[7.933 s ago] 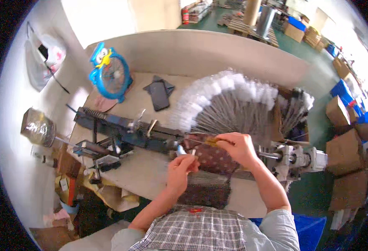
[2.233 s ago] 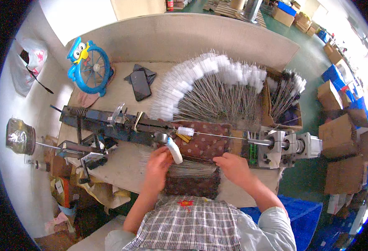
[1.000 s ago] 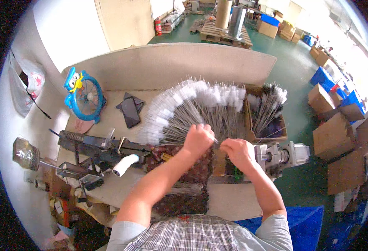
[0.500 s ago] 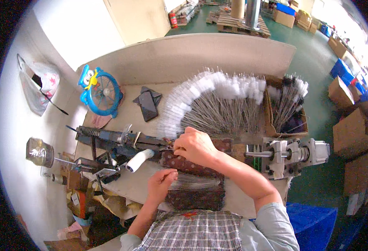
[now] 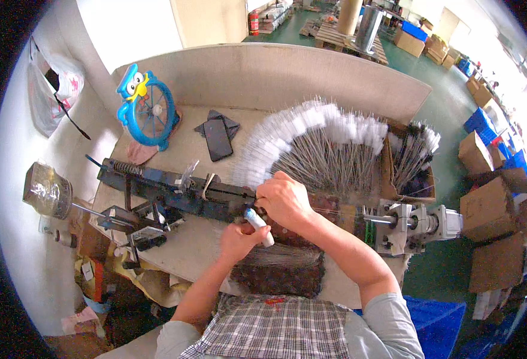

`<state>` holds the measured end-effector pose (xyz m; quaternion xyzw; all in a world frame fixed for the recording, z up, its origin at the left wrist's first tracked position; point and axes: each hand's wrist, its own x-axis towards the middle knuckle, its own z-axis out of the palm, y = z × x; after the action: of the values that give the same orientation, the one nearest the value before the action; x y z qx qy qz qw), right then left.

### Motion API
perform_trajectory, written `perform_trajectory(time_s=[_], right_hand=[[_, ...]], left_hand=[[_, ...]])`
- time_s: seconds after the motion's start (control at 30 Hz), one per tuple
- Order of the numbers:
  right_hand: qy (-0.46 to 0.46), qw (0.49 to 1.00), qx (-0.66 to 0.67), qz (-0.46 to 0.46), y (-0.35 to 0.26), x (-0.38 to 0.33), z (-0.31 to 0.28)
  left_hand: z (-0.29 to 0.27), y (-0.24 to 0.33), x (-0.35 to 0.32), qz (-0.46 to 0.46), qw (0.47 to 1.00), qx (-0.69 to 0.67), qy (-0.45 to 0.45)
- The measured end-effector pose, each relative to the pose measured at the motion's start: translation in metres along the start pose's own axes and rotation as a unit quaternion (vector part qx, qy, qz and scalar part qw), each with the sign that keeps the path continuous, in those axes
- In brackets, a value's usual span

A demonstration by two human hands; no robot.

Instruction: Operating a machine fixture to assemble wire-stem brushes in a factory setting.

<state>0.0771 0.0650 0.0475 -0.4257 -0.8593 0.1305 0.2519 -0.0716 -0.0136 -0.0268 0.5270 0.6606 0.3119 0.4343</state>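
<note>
My left hand (image 5: 239, 241) is closed around a white-sleeved lever handle (image 5: 264, 234), its thumb lying across the sleeve. The handle stands tilted at the right end of a long dark metal fixture (image 5: 212, 194) with a spring. Just above it, my right hand (image 5: 284, 200) is closed at the fixture's end, fingers bent down; what they pinch is hidden. Thin wires (image 5: 341, 210) stretch from near that hand toward a motor-driven spindle (image 5: 383, 219) on the right. Loose straight wires (image 5: 281, 254) lie on dark patterned cloth (image 5: 275, 278) before me.
Behind my hands fan out many white-tufted wire brushes (image 5: 317, 128). A carton (image 5: 416, 191) of dark and white brushes stands to their right. A phone (image 5: 217, 140) and a blue cartoon-shaped fan (image 5: 150, 107) sit at the back left. A low panel (image 5: 275, 75) edges the table.
My left hand has risen and taken hold of the white handle, which has swung right toward my right hand. The right hand has shifted slightly right and down. The view has tilted a little.
</note>
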Motion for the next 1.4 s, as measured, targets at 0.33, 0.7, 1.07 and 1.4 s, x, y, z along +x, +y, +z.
perform_trajectory(time_s=[0.33, 0.7, 1.07, 1.4], right_hand=[[0.110, 0.992, 0.054, -0.039, 0.014, -0.057, -0.045], [-0.033, 0.998, 0.028, 0.044, 0.034, -0.062, 0.047], [-0.069, 0.992, 0.103, -0.010, 0.024, -0.069, 0.014], [-0.109, 0.990, 0.089, 0.002, 0.018, -0.075, -0.010]], left_hand=[[0.023, 0.014, -0.002, -0.021, 0.931, -0.362, -0.025], [0.010, -0.017, 0.011, 0.078, 0.994, 0.071, 0.039], [-0.121, -0.097, -0.026, -0.177, 0.791, -0.542, 0.222], [-0.120, -0.106, -0.013, -0.146, 0.749, -0.594, 0.255]])
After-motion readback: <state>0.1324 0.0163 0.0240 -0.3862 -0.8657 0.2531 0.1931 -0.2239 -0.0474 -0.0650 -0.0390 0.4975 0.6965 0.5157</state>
